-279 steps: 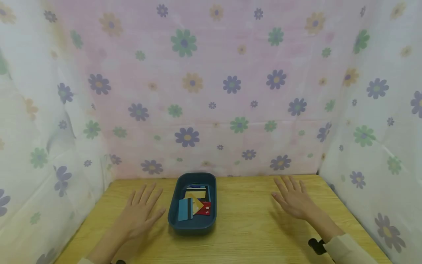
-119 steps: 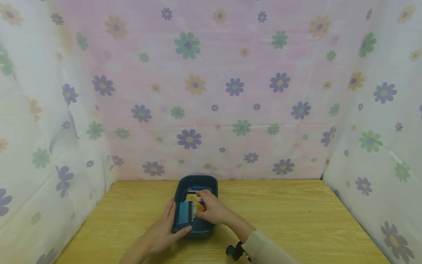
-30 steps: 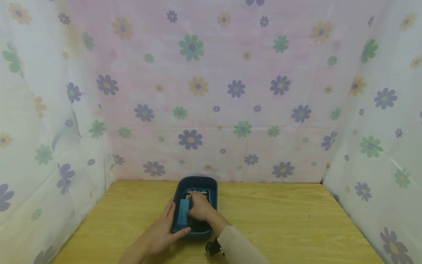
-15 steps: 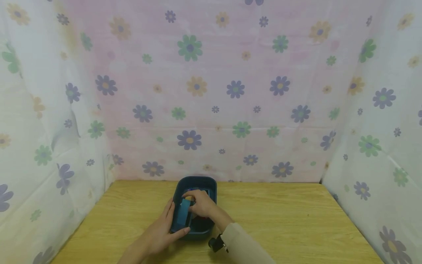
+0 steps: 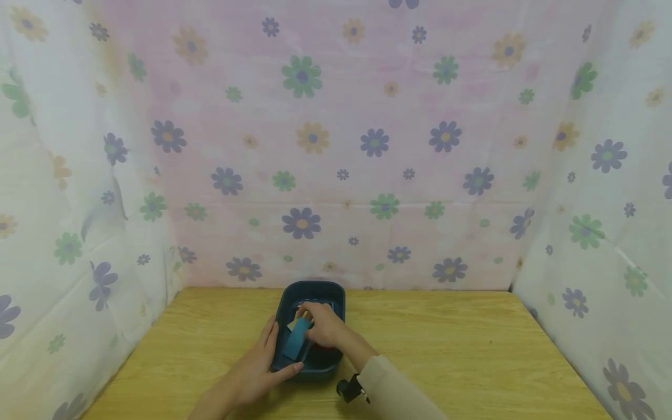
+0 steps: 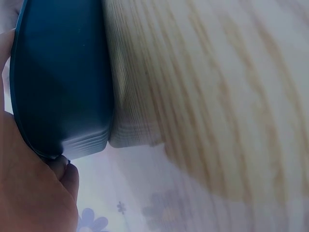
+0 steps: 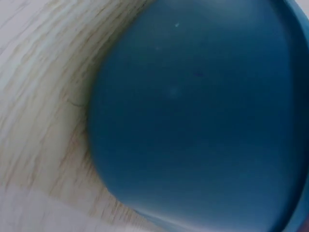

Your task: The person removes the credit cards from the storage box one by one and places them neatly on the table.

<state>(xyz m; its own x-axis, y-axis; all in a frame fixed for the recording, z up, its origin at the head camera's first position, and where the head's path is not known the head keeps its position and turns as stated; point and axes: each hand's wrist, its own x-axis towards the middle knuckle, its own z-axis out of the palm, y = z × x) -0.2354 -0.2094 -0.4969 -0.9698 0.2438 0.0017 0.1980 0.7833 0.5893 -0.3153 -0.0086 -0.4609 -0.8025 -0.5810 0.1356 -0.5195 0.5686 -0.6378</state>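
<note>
A dark blue plastic bin stands on the table with several plastic cards inside. My left hand holds its near left corner, thumb over the near rim and fingers along the left side. In the left wrist view, digits of that hand lie at the rim beside the outer wall. My right hand reaches into the bin and pinches a light blue card, which is tilted. A pale yellowish card shows behind it, and a bit of red card under the hand. The hand covers most other cards.
The wood-grain table extends to both sides of the bin. Flower-print cloth hangs behind and on both sides. A black device is at the right wrist, by a beige sleeve.
My right hand came from the table's right side into the bin. Over the last second, the light blue card has tilted and turned clockwise in its fingers. My left hand stays on the bin.
</note>
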